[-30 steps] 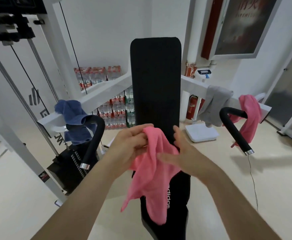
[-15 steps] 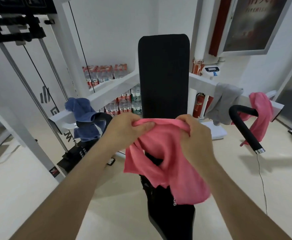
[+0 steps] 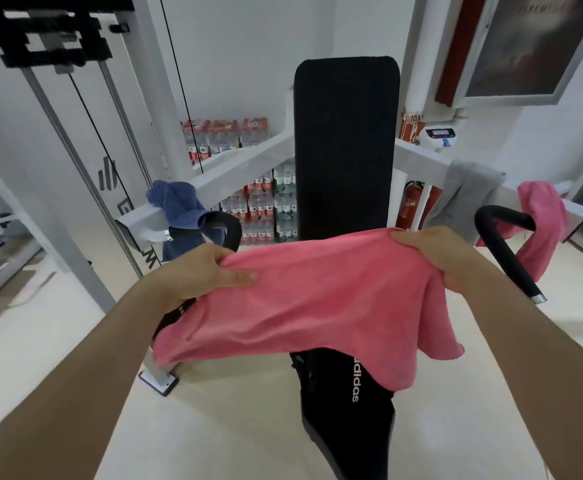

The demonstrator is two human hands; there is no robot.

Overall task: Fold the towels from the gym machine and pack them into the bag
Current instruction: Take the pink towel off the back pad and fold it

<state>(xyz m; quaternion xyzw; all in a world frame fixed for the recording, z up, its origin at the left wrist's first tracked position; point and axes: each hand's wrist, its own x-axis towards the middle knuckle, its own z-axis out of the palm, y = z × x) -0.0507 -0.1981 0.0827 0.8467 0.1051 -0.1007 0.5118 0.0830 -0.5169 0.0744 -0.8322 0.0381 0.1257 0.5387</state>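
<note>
A pink towel [image 3: 317,299] is stretched wide in the air between a person's two hands, in front of the black back pad [image 3: 343,143] of a gym machine. The left hand [image 3: 207,268] has a closed grip on the towel's top left corner, thumb pinched over the cloth. The right hand [image 3: 435,251] has a closed grip on the top right corner, fingers curled round the bunched edge. The cloth hangs loose below the hands, its lower edge falling across a black bag [image 3: 356,410] with white lettering just beneath. Three more towels are draped on the machine's white arms [image 3: 238,168]: a blue towel [image 3: 179,209] at the outer end of the left arm, a grey towel [image 3: 463,188] on the right arm and a second pink towel [image 3: 542,223] at that arm's outer end. Curved black handles [image 3: 504,247] hang beside them. Packs of bottled water [image 3: 266,202] are stacked behind the pad, with a fire extinguisher [image 3: 409,202] to their right
</note>
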